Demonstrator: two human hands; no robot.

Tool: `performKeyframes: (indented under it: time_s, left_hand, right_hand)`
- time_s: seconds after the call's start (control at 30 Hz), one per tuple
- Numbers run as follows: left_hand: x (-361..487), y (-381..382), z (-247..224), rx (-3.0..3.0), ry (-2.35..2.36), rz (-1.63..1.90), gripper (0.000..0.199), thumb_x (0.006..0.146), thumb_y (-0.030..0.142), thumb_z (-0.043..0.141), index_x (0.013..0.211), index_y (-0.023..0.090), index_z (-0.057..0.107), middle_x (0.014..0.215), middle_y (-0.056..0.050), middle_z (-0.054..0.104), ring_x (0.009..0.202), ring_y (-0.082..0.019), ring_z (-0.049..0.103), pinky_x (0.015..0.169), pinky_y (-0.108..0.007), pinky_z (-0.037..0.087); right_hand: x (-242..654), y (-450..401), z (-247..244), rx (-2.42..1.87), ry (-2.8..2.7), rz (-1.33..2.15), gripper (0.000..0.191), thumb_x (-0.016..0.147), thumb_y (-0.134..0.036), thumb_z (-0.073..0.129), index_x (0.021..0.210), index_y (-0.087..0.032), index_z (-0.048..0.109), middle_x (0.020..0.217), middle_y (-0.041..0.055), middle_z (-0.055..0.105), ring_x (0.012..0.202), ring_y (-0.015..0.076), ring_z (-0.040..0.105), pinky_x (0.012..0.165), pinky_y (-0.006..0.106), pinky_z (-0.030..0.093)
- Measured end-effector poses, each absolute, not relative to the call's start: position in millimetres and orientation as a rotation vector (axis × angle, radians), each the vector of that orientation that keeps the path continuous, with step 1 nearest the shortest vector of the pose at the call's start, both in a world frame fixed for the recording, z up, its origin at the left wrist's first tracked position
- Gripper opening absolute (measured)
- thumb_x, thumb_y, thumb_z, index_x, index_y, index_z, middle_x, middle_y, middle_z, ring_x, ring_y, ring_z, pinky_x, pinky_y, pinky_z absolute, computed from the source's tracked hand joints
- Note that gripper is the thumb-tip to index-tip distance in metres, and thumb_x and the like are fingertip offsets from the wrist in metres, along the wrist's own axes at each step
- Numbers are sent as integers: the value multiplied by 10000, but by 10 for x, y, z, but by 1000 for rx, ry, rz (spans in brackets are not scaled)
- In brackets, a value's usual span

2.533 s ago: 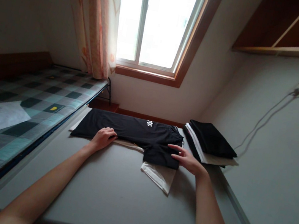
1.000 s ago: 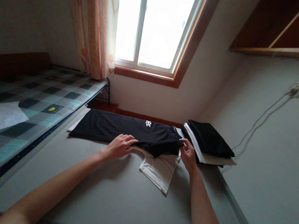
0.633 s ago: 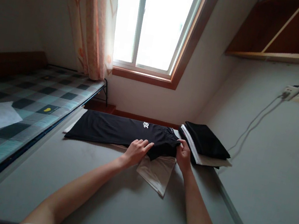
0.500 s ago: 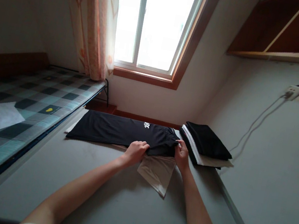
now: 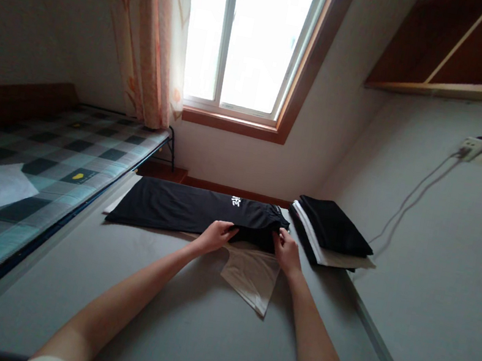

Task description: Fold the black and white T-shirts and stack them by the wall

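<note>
Ideally, tension is being kept even while the near edge of the black garment (image 5: pixel 180 207), over the pale cloth (image 5: pixel 252 276) on the table (image 5: pixel 190 333), is being pinched by left hand (image 5: pixel 213 237) and right hand (image 5: pixel 288 253).

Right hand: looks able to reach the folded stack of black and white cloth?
Probably yes: the stack lies close by the right hand, nothing visible between them, though the hand would likely first release the black cloth garment with white lettering.
</note>
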State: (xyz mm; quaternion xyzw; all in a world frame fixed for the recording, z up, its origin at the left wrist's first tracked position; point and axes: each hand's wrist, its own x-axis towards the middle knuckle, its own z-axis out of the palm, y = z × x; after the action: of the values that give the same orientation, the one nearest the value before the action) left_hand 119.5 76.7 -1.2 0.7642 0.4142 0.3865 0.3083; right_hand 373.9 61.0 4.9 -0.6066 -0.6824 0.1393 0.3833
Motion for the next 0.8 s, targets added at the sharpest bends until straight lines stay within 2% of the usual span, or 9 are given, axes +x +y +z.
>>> performKeyframes:
  time_s: [0.1,0.2,0.27,0.33,0.43,0.53,0.6,0.73,0.8]
  left_hand:
    - [1172,862,-82,1861,1149,1088,335,845,354,501,579,152,524,519,50,395,522,-82,336,505,-217,242]
    - [1146,901,-135,1831,1207,1093,145,802,252,530,800,145,628,584,43,477,545,-95,419,527,-211,304]
    - [1133,885,-153,1864,1222,1108,280,786,187,535,1055,165,610,671,37,539,585,-104,485,571,-211,360]
    - [1125,845,-157,1937,1242,1123,405,791,144,522,1192,197,531,774,24,579,620,-107,527,616,-217,400]
    - [1115,771,-139,2139,1289,1099,348,823,101,468,1141,224,538,910,-8,605,697,-119,563,697,-239,434]
    - [1111,714,-98,2386,1302,957,315,823,49,424,988,228,623,986,-26,603,766,-132,571,772,-260,432]
    - [1113,690,-72,2481,1317,876,346,817,37,430,993,229,656,1028,-34,602,806,-141,574,798,-276,423]
    - [1127,657,-44,2437,1530,911,332,865,136,492,1148,226,641,1052,-52,616,949,-187,575,859,-326,397]
    - [1132,647,-42,2362,1673,900,289,885,203,509,1133,218,656,1033,-58,626,970,-202,566,867,-344,385]
  right_hand:
    - [3688,630,15,-1582,-1722,245,389,856,-486,418,809,-185,659,732,80,640,668,208,590,645,309,419]
    - [3693,642,-2,-1567,-1771,210,375,808,-470,463,711,-184,685,758,100,645,698,215,605,690,324,452]
    - [3705,641,-4,-1582,-1746,185,375,803,-458,472,738,-183,719,770,105,664,707,221,616,713,333,465]
    - [3704,629,-3,-1606,-1688,166,376,816,-443,472,806,-185,745,816,113,705,750,235,642,743,338,474]
    - [3668,599,2,-1663,-1595,140,374,833,-423,476,895,-186,759,899,126,744,829,264,673,775,346,477]
    - [3609,585,4,-1706,-1549,153,397,858,-424,462,953,-171,752,801,123,745,772,275,681,759,361,479]
    - [3571,598,-6,-1656,-1560,167,414,877,-406,433,1009,-156,735,824,127,746,807,276,684,788,370,484]
    - [3521,642,-67,-1528,-1714,98,477,869,-314,421,1261,-121,611,1214,157,666,1110,272,604,966,412,430]
    - [3516,645,-108,-1614,-1772,77,538,868,-313,451,1369,-128,515,1289,153,620,1171,281,558,988,442,403]
